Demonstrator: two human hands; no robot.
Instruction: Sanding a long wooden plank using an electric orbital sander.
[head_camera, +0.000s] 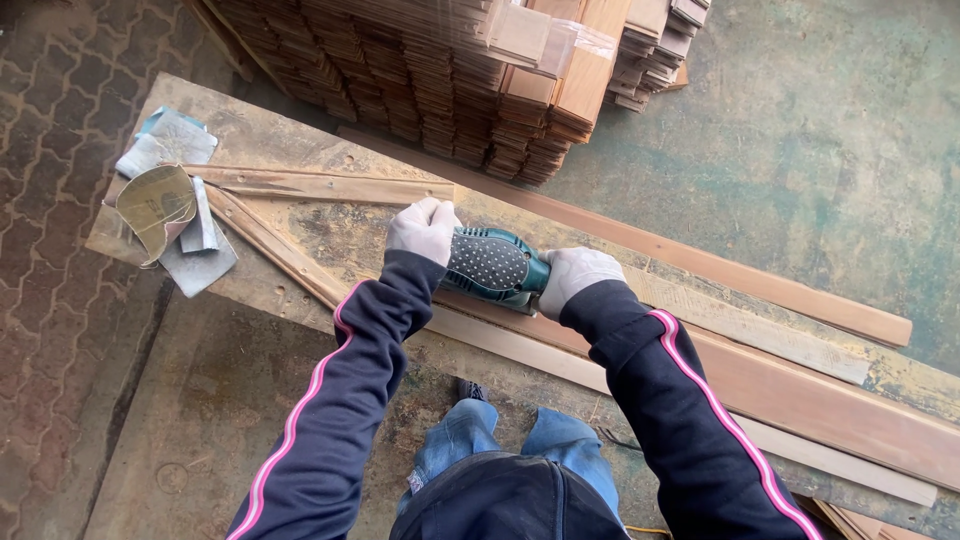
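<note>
Teal power sander (497, 266) gripped in both gloved hands on a wooden board (800, 385).

Left hand (424, 229) wrapped shut over the sander's far end, right hand (573, 276) clamped on its near end. Board under the sander, flat along the dusty counter (270, 135). Worn sandpaper sheets (165, 205) left of the sander; stacked wood strips (450, 80) beyond it.
</note>
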